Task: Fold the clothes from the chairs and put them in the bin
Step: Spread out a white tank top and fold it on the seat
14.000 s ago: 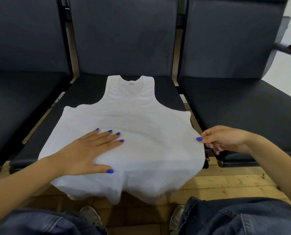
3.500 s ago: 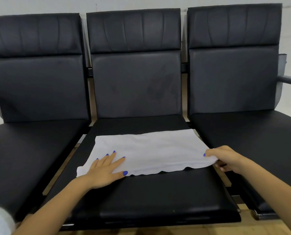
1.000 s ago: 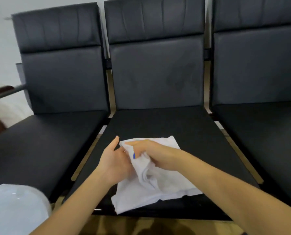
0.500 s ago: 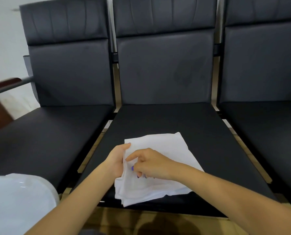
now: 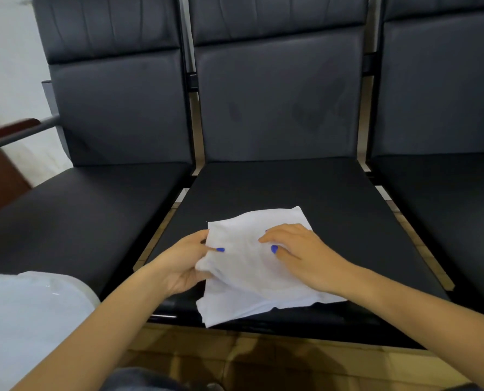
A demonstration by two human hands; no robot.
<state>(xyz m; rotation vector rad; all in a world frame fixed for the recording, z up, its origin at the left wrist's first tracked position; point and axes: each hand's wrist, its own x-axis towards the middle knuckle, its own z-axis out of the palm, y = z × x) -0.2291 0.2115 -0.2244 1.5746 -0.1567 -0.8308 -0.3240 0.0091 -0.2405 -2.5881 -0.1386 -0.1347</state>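
A white garment (image 5: 249, 272), folded into a small rectangle, lies on the front half of the middle black chair seat (image 5: 305, 190). Its near edge hangs slightly over the seat's front. My left hand (image 5: 184, 263) grips the garment's left edge, thumb on top and fingers underneath. My right hand (image 5: 300, 255) rests on top of the fold with fingers bent, pressing the cloth down. A white bin (image 5: 23, 320) shows at the lower left, only partly in view.
Black chairs stand on either side, the left seat (image 5: 79, 215) and the right seat (image 5: 455, 198), both bare. A metal armrest with a wooden top (image 5: 17, 131) juts out at far left. Wooden floor (image 5: 263, 362) lies below the seats.
The garment went from spread flat, to a long strip, to a small folded rectangle. In the last half second my right hand shifted right on top of it and my left hand took its left edge.
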